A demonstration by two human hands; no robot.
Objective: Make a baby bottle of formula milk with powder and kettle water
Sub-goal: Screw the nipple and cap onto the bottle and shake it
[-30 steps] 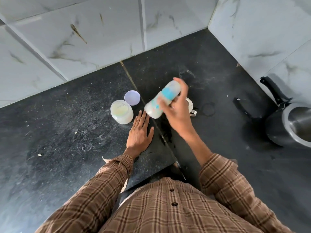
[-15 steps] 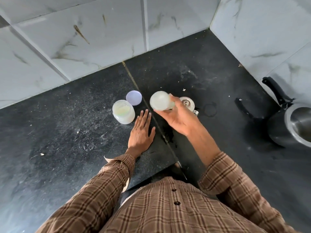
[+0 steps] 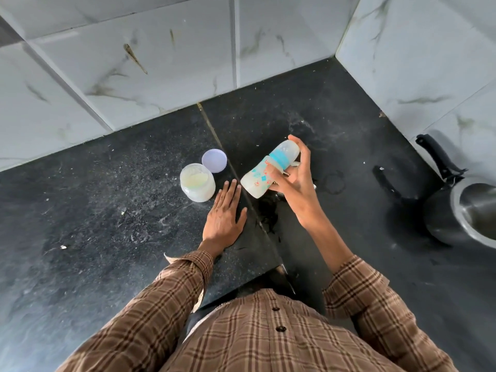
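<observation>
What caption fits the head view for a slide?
Right hand holds the baby bottle tilted above the black counter; left hand rests flat beside the open powder jar.

Black stone counter (image 3: pixel 107 237): powder jar (image 3: pixel 197 182), lid (image 3: pixel 214 160), pot (image 3: pixel 461 210), left hand (image 3: pixel 224 218) flat.

Black stone counter (image 3: pixel 107 237), marble-tiled walls (image 3: pixel 161 63)

There was one baby bottle (image 3: pixel 269 170), milky and capped in clear plastic. One open jar of powder (image 3: pixel 197 182) stood on the counter, and one lilac lid (image 3: pixel 214 160) lay just beside it. One dark metal pot (image 3: pixel 464 210) sat at the right edge — a single black handle (image 3: pixel 436 157) rose from it. Two hands showed — one left hand (image 3: pixel 224 218), one right hand (image 3: pixel 294 181).
</observation>
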